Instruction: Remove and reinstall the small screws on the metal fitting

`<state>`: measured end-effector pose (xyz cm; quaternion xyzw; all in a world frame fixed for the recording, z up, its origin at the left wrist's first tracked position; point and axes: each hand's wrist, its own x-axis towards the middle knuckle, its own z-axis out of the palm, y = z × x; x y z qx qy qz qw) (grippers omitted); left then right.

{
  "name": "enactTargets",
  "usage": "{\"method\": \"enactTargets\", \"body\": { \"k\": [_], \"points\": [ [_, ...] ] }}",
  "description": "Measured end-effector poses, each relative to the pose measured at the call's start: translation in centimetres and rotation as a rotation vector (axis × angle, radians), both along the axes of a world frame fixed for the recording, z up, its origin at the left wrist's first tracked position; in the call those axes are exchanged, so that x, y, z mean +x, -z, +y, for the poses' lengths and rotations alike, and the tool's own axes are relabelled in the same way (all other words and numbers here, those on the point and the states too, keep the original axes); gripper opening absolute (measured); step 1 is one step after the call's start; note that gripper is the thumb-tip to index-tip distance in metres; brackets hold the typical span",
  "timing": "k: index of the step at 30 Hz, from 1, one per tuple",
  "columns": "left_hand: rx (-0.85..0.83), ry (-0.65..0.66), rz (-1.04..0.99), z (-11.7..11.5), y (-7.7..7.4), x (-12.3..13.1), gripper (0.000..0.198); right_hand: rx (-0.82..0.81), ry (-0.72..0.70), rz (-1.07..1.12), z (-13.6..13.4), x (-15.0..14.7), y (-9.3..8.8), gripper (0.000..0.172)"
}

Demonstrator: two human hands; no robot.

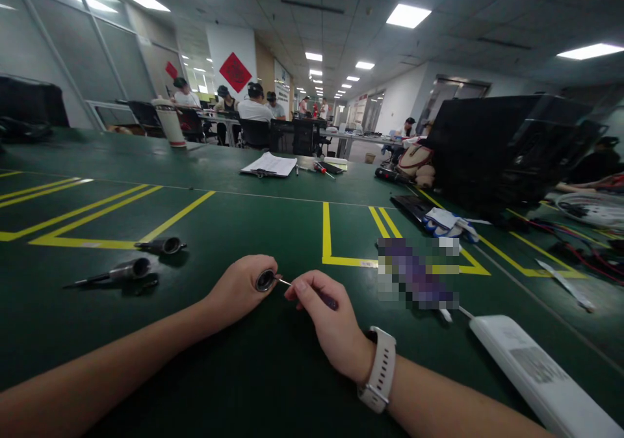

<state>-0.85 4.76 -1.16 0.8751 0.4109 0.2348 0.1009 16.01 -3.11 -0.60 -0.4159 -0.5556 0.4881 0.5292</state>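
Observation:
My left hand (pixel 241 288) is closed around a small metal cylinder (pixel 266 280) whose open round end faces right. My right hand (pixel 326 324), with a white watch on the wrist, pinches a thin screwdriver (pixel 285 283) by its dark handle. The screwdriver's metal tip points into the open end of the cylinder. Both hands rest low over the green table (pixel 253 230). To the left lie two similar metal cylinders, one nearer me (pixel 127 270) and one farther back (pixel 166 245).
Yellow tape lines mark the table. A white power strip (pixel 536 370) lies at the right, gloves (pixel 448 223) and black cases (pixel 492 145) behind it. A clipboard with paper (pixel 270 165) and a white tumbler (pixel 169 123) stand farther back. Several people sit at distant desks.

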Motion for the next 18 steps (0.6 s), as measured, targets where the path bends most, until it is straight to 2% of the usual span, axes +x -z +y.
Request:
{"method": "enactTargets", "body": {
  "k": [3, 5, 12, 18],
  "points": [
    [0.042, -0.003, 0.088, -0.3, -0.1, 0.1, 0.015, 0.016, 0.031, -0.123, -0.3, -0.1, -0.4, 0.021],
    [0.05, 0.001, 0.121, -0.4, -0.2, 0.2, 0.014, -0.003, 0.022, -0.12, -0.2, -0.1, -0.5, 0.022],
    [0.013, 0.041, 0.019, -0.3, -0.4, 0.0, 0.015, -0.143, -0.037, 0.215, 0.7, 0.0, -0.2, 0.024],
    [-0.096, 0.067, -0.143, 0.0, -0.3, -0.1, 0.014, -0.169, -0.087, 0.29, 0.7, 0.1, -0.1, 0.023]
  ]
}}
